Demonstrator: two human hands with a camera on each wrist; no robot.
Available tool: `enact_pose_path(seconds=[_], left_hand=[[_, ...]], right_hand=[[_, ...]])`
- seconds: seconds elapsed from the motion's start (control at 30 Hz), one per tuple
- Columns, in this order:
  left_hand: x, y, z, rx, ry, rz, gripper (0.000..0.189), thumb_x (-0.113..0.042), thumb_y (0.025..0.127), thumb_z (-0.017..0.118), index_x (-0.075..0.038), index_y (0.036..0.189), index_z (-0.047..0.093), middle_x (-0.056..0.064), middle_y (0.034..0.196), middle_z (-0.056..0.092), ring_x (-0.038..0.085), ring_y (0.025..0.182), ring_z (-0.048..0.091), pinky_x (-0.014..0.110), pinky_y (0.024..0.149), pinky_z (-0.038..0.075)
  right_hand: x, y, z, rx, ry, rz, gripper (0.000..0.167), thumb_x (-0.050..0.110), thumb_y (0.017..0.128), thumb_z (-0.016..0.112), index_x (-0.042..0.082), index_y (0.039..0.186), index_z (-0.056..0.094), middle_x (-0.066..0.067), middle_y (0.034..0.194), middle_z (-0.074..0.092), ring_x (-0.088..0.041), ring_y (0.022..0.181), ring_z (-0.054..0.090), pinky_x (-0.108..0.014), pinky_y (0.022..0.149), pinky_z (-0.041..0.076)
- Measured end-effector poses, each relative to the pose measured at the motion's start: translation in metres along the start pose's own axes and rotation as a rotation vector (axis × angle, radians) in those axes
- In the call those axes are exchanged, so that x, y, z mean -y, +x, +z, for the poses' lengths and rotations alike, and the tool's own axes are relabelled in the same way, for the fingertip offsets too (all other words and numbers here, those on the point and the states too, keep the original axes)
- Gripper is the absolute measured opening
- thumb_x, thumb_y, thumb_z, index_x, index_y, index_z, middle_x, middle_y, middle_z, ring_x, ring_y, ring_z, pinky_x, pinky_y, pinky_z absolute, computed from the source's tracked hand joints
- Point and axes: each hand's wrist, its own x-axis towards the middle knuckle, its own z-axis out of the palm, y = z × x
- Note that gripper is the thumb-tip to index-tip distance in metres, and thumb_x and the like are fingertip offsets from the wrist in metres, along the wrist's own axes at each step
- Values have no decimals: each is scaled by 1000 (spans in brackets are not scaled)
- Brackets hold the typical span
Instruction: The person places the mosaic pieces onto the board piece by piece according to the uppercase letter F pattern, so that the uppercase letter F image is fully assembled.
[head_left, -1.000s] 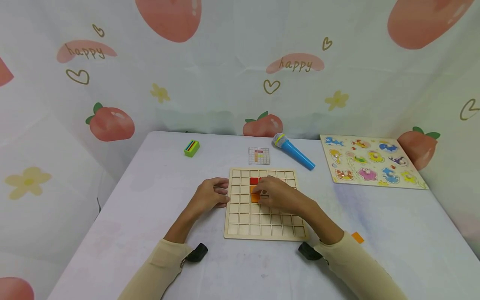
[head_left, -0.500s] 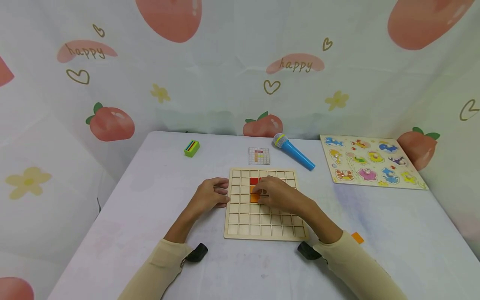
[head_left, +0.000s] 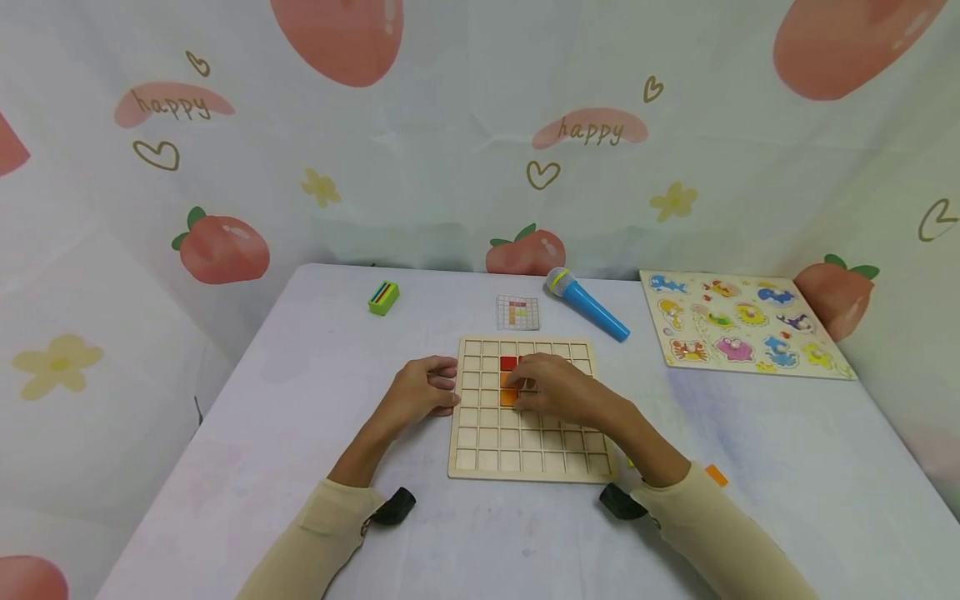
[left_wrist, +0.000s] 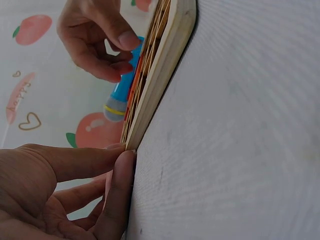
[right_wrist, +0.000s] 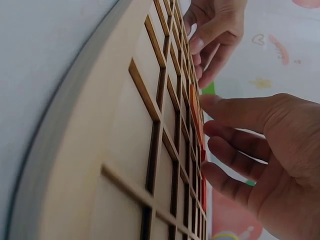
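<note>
A square wooden grid board (head_left: 517,460) lies on the table. One red tile (head_left: 508,363) and two orange tiles (head_left: 508,398) show in one of its columns; the right hand partly covers the tiles. My left hand (head_left: 416,390) pinches the board's left edge between thumb and finger, as the left wrist view shows. My right hand (head_left: 558,390) is over the board, its fingertips touching the tiles. In the right wrist view its thumb (right_wrist: 240,111) is on the orange strip and the fingers stand apart, loosely bent. No tile is visibly pinched there.
Behind the board lie a small pattern card (head_left: 517,312), a blue toy microphone (head_left: 594,310) and a green box (head_left: 383,297). An animal puzzle board (head_left: 750,323) lies at the back right. A loose orange tile (head_left: 716,475) and a yellow piece (head_left: 631,462) lie near the right forearm.
Both hands stay almost in place. My right wrist has shifted very slightly to the right, and a sliver of a yellow piece now shows beside the forearm.
</note>
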Motion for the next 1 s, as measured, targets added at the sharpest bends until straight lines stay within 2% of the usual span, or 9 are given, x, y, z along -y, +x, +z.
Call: enact_pose_path(seconds=[0.4, 0.7, 1.0], left_hand=[[2, 0, 1, -7, 12, 4, 61, 8, 87, 78, -2, 145, 61, 15, 130, 66, 24, 111, 68, 31, 75, 68], [1, 2, -1, -1, 17, 11, 61, 9, 87, 78, -1, 145, 61, 15, 131, 66, 24, 111, 69, 32, 75, 68], [1, 1, -1, 1, 17, 16, 61, 9, 87, 78, -1, 144, 61, 16, 129, 66, 23, 108, 68, 32, 75, 68]], right_hand=[[-14, -29, -13, -34, 46, 44, 32, 21, 96, 81, 11, 126, 75, 2, 116, 72, -16, 107, 63, -36, 95, 60], [-28, -59, -25, -70, 58, 72, 32, 20, 96, 80, 9, 125, 74, -1, 113, 72, -21, 105, 63, -36, 87, 60], [-43, -92, -34, -122, 54, 113, 36, 19, 94, 82, 8, 128, 74, 1, 111, 72, -20, 102, 62, -23, 80, 59]])
